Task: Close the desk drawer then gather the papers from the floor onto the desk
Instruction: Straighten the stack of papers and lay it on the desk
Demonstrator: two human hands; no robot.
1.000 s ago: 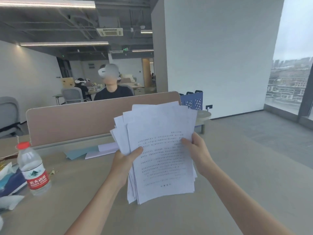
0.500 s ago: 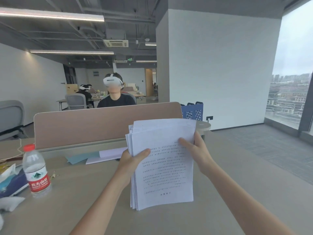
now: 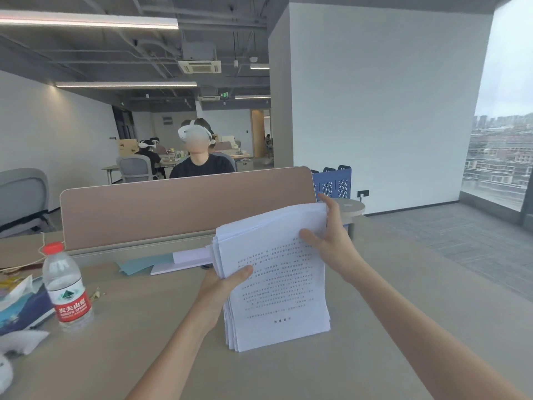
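A thick stack of printed white papers stands tilted on its lower edge on the beige desk. My left hand grips the stack's left edge, thumb across the front sheet. My right hand holds the top right corner, fingers curled over the upper edge. The sheets are squared together, leaning back toward the brown divider panel. The desk drawer and the floor under the desk are out of view.
A water bottle with a red cap stands at the left, beside a blue packet and tissues. Teal and white sheets lie by the divider. A person with a headset sits behind it. Grey floor lies to the right.
The fanned sheets have been squared into one stack and lowered until its bottom edge rests on the desk. My right hand slid up to the top right corner.
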